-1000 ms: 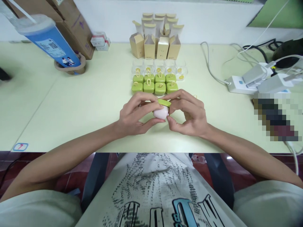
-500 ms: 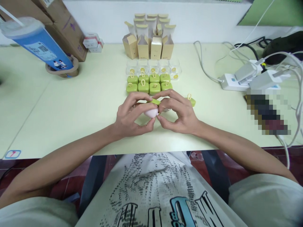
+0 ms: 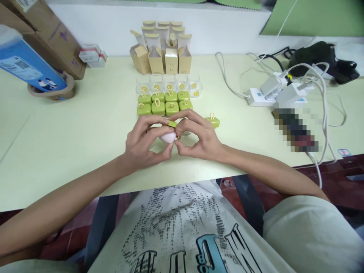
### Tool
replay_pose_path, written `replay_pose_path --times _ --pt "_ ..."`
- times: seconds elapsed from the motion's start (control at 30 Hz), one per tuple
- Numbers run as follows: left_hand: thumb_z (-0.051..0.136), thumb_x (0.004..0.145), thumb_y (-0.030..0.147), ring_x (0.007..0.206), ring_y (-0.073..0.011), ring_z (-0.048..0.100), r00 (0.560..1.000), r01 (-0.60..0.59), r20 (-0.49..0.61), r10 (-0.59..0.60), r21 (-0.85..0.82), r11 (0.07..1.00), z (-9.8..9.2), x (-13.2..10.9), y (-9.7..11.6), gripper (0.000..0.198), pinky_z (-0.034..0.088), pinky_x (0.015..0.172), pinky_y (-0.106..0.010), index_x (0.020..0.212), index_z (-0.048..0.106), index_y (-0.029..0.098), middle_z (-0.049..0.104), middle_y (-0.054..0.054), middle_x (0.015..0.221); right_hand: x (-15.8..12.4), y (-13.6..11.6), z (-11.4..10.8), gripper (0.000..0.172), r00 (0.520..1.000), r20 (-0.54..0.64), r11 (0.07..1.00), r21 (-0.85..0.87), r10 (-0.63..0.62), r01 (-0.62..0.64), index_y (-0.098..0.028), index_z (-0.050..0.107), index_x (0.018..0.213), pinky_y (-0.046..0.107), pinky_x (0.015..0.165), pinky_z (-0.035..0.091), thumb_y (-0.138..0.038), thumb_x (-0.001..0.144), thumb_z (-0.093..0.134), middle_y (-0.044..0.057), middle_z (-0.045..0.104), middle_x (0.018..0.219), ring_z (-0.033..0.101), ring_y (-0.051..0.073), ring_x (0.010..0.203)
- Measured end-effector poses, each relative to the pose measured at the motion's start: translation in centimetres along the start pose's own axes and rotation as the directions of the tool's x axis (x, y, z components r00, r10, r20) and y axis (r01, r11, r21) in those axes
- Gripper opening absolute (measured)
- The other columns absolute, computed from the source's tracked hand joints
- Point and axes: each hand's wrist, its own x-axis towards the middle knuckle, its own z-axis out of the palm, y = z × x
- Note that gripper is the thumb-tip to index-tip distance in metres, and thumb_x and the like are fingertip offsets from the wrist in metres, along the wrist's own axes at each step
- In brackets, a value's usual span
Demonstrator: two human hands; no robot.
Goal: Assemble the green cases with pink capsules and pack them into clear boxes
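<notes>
In the head view, my left hand (image 3: 144, 141) pinches a small pale pink, smooth, teardrop-shaped piece (image 3: 168, 137) between thumb and fingers. From the other side, my right hand (image 3: 199, 133) closes thumb and fingers at its right end, their tips hiding that end. A flat green piece (image 3: 172, 124) shows just behind the pink one, between the index fingers; whether it is held or lies behind cannot be told. Part of something clear peeks out under my right hand. One green lid with a cream loop (image 3: 213, 121) lies just beyond my right knuckles.
Rows of green looped lids (image 3: 171, 108) stand ahead, with clear cups (image 3: 170, 82) and open cardboard boxes (image 3: 171, 60) behind. At left are a blue drink cup (image 3: 31, 62) and brown cartons (image 3: 59, 41). A power strip (image 3: 258, 98), cables and a blurred-out object (image 3: 295, 131) lie right.
The camera has turned somewhat to the right, so the table's contents sit further left in view. Both hands keep nearly the same pinch on the pink piece.
</notes>
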Motion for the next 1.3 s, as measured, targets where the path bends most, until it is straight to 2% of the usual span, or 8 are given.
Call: replay_pose_path --times 0.13,0.27,0.43,0.6,0.8,0.97,1.07,1.3 --pt "0.086 0.096 0.038 0.097 -0.0205 0.078 0.999 -0.026 -0.027 0.024 -0.045 0.999 -0.1 -0.1 0.2 0.033 0.068 0.069 -0.030 0.122 0.078 0.020 0.075 -0.013 0.112 -0.1 0.0 0.2 0.012 1.000 -0.017 0.999 -0.044 -0.027 0.026 -0.025 0.063 0.106 0.041 0.085 0.066 -0.022 0.097 0.071 0.008 0.076 0.124 0.075 0.023 0.110" --pt "0.082 0.102 0.041 0.098 -0.0210 0.078 0.999 0.050 0.012 -0.050 -0.025 0.998 -0.2 -0.2 0.3 0.032 0.069 0.070 -0.034 0.131 0.075 0.032 0.076 -0.008 0.116 -0.2 0.1 0.3 0.011 0.999 -0.032 0.998 -0.051 -0.042 0.041 -0.025 0.063 0.105 0.041 0.083 0.065 -0.022 0.097 0.070 0.008 0.076 0.123 0.075 0.024 0.109" --pt "0.085 0.097 0.041 0.098 -0.0200 0.077 1.000 -0.005 -0.024 0.004 -0.030 1.000 0.1 -0.4 0.2 0.037 0.068 0.071 -0.032 0.129 0.075 0.026 0.075 -0.008 0.115 -0.1 0.0 0.2 0.014 0.997 -0.055 0.999 -0.029 -0.045 0.043 -0.025 0.066 0.105 0.043 0.084 0.065 -0.022 0.093 0.074 0.009 0.078 0.123 0.076 0.025 0.107" --pt "0.082 0.100 0.046 0.105 -0.0226 0.078 0.999 0.044 0.003 -0.044 -0.013 0.999 0.2 -0.8 0.1 0.034 0.072 0.081 -0.037 0.130 0.074 0.032 0.076 -0.007 0.118 0.1 -0.1 0.1 0.019 0.996 -0.075 0.999 -0.005 -0.040 0.039 -0.026 0.067 0.102 0.044 0.082 0.065 -0.021 0.087 0.077 0.008 0.079 0.113 0.079 0.028 0.109" --pt "0.080 0.102 0.041 0.106 -0.0214 0.079 0.999 0.038 0.009 -0.038 -0.034 0.999 0.0 -0.6 0.3 0.031 0.072 0.077 -0.034 0.131 0.074 0.032 0.077 -0.007 0.119 0.2 -0.3 0.2 0.022 0.992 -0.111 0.998 0.032 -0.058 0.062 -0.026 0.068 0.101 0.043 0.079 0.065 -0.018 0.084 0.079 0.005 0.079 0.101 0.080 0.028 0.106" --pt "0.079 0.102 0.040 0.105 -0.0206 0.079 0.999 0.049 -0.003 -0.049 -0.045 0.998 -0.1 -0.7 0.3 0.030 0.071 0.072 -0.031 0.131 0.074 0.033 0.078 -0.006 0.119 0.0 -0.3 0.2 0.022 0.993 -0.116 0.999 0.016 -0.034 0.036 -0.027 0.070 0.102 0.047 0.078 0.067 -0.021 0.083 0.080 0.009 0.082 0.115 0.081 0.030 0.105" --pt "0.078 0.103 0.045 0.103 -0.0204 0.078 0.996 0.081 0.041 -0.081 -0.005 0.997 -0.1 -1.0 0.2 0.027 0.070 0.068 -0.030 0.128 0.076 0.034 0.078 -0.006 0.119 0.0 -0.4 0.1 0.022 0.993 -0.106 0.998 0.027 -0.057 0.060 -0.027 0.071 0.104 0.047 0.081 0.068 -0.020 0.084 0.080 0.007 0.082 0.111 0.081 0.030 0.107" --pt "0.083 0.102 0.049 0.110 -0.0222 0.079 0.994 0.107 0.044 -0.103 -0.106 0.989 -0.4 -1.2 -0.4 0.034 0.073 0.082 -0.037 0.133 0.076 0.036 0.077 -0.006 0.123 0.1 -0.4 0.0 0.022 0.993 -0.100 0.995 0.077 -0.057 0.065 -0.028 0.071 0.108 0.046 0.080 0.069 -0.020 0.089 0.078 0.004 0.079 0.095 0.082 0.033 0.116"
